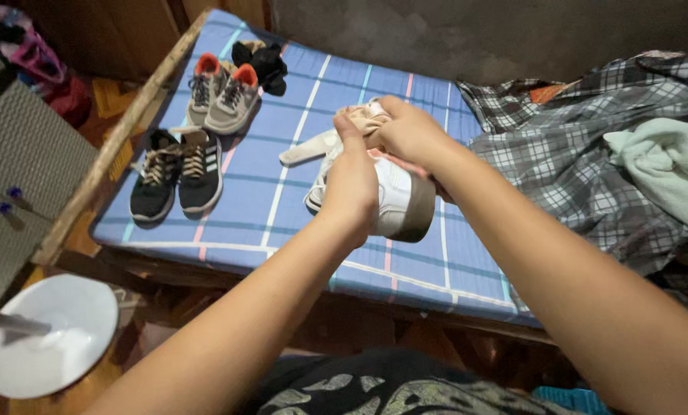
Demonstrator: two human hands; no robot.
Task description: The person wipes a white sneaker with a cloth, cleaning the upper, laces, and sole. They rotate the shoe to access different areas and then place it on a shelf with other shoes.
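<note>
Left hand [353, 188] grips the white shoe [394, 201] while right hand [409, 134] pinches its tongue; two pairs [198, 131] already stand lined up to their left, one white insole [309, 147] lying loose beside them.

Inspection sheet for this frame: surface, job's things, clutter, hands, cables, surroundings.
Surface: blue striped mattress on wooden frame.
Job's things: white shoe, held over mattress; pale cloth at its opening.
Clutter: grey-orange sneakers, black sneakers, black socks, white strip.
Hands: left hand grips shoe; right hand on cloth.
Cables: nothing seen.
Surroundings: plaid blanket, green towel, white fan base.
</note>
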